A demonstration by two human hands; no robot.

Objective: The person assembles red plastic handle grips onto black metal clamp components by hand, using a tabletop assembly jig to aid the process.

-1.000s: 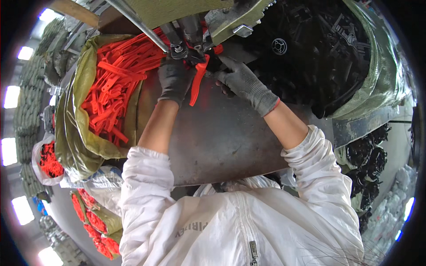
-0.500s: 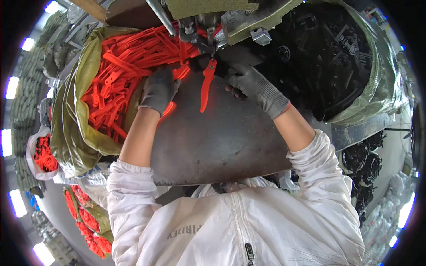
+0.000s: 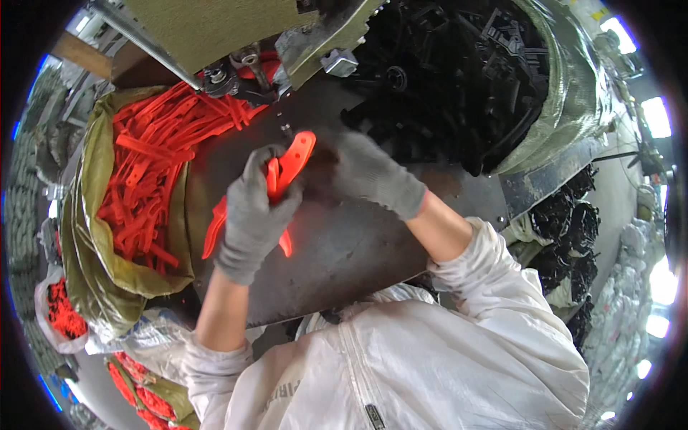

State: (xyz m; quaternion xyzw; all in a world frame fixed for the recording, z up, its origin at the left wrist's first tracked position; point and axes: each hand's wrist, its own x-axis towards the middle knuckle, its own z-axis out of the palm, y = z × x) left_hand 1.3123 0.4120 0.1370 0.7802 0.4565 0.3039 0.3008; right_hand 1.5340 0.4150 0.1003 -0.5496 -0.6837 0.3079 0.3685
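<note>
Your left hand (image 3: pixel 254 215) grips red pieces (image 3: pixel 293 164) over the counter (image 3: pixel 344 247), toward its left edge. Your hands are apart; I can't tell if your blurry right hand (image 3: pixel 376 175) holds anything. If your grip is loose, a piece could slip off the front edge

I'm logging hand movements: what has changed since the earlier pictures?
The left hand has drawn back from the machine, gripping red handles; one seen earlier below the machine's tip has left that spot. The right hand, blurred, has drawn back too. The red-filled sack and black-filled sack stay put, though the view shifted.
</note>
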